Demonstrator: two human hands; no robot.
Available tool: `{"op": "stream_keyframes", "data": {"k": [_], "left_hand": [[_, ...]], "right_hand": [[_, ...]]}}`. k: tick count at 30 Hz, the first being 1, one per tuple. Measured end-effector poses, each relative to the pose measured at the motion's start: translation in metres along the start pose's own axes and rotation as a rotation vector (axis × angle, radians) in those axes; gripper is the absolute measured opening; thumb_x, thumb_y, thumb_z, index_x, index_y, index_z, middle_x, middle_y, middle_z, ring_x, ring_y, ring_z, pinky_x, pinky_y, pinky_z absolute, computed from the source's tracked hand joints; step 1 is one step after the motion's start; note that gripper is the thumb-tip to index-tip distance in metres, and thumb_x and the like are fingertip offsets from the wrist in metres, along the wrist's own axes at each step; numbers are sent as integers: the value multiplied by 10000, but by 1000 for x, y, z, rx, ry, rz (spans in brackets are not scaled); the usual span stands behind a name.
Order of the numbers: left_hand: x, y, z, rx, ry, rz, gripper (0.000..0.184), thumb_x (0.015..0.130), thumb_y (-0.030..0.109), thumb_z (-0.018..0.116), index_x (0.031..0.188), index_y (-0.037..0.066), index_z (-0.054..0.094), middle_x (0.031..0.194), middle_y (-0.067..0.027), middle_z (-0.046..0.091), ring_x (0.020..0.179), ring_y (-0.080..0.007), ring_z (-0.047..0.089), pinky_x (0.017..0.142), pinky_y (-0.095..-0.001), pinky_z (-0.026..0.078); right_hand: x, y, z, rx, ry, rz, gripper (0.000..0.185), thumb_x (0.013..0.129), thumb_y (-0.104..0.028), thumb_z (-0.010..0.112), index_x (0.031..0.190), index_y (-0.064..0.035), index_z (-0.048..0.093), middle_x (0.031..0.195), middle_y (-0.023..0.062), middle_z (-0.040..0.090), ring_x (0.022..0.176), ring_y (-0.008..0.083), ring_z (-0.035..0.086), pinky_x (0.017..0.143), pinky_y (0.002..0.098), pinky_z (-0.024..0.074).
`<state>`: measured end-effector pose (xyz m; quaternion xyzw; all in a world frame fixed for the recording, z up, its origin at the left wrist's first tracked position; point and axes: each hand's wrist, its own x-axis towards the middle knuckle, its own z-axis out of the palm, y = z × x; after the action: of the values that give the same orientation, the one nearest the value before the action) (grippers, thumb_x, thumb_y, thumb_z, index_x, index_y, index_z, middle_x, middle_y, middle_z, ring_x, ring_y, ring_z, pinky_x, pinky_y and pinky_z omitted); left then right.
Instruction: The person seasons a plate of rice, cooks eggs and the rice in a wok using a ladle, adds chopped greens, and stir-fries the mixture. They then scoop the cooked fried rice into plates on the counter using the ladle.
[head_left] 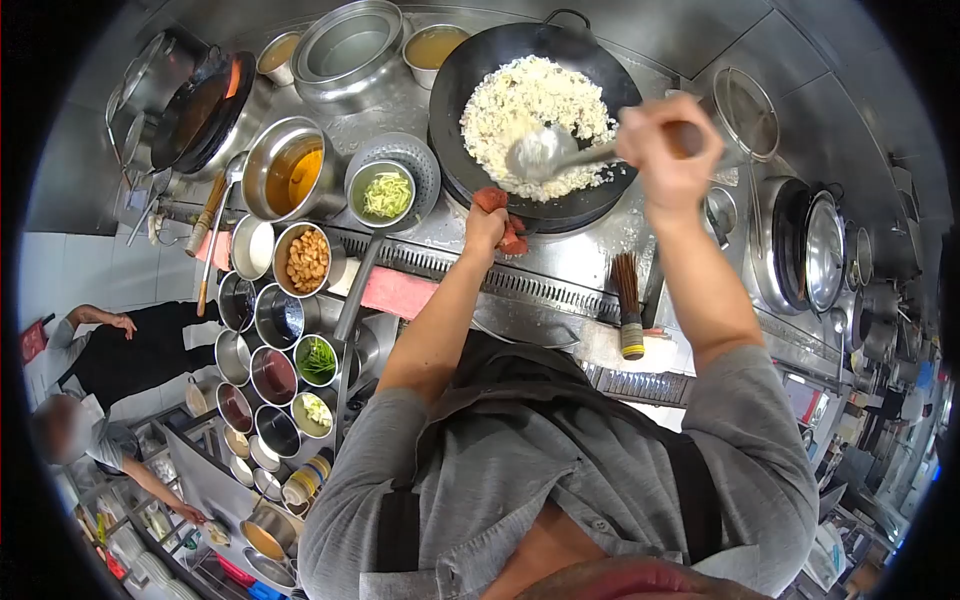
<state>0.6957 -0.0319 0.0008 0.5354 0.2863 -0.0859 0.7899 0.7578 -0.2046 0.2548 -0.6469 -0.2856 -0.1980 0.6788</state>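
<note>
A large black wok (448, 135) sits on the steel stove, holding pale rice (530, 90) with yellowish bits spread through it. My left hand (484, 229) is closed around a reddish-brown cloth (514, 241) at the wok's near edge; any handle under the cloth is hidden. In my right hand (672, 150), slightly blurred, is the handle of a metal ladle (543, 154). The ladle's bowl lies against the rice in the middle of the wok.
Left of the wok are a pot with orange liquid (297, 178), a bowl of shredded green vegetable (386, 194) and several ingredient tins. A bamboo brush (628, 310) lies near my right forearm. A strainer (746, 112) hangs at right. Another person (125, 350) stands at far left.
</note>
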Motion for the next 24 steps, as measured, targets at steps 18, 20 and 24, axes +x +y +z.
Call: {"op": "stream_keyframes", "data": {"k": [18,20,24], "left_hand": [[2,-2,-3,47,27,19,466,740,-11,450,1205,20,482,809,-174,657,631,-266,653,504,-382,556],[2,-1,-4,58,29,29,467,741,-9,452,1207,21,483,810,-175,657,636,-266,655,513,-386,558],[4,-2,-4,59,5,-1,472,740,-4,460,1211,21,485,813,-175,656,641,-268,659,541,-393,565]], "right_hand": [[36,-51,-21,207,-3,117,173,783,-10,684,662,-33,562,536,25,520,472,79,460,446,247,358],[16,-39,-14,99,-15,110,159,778,-40,697,669,-28,582,564,18,535,532,79,495,490,241,376],[6,5,-9,-161,-80,-84,153,825,75,610,724,0,524,594,64,523,474,128,468,452,286,385]]}}
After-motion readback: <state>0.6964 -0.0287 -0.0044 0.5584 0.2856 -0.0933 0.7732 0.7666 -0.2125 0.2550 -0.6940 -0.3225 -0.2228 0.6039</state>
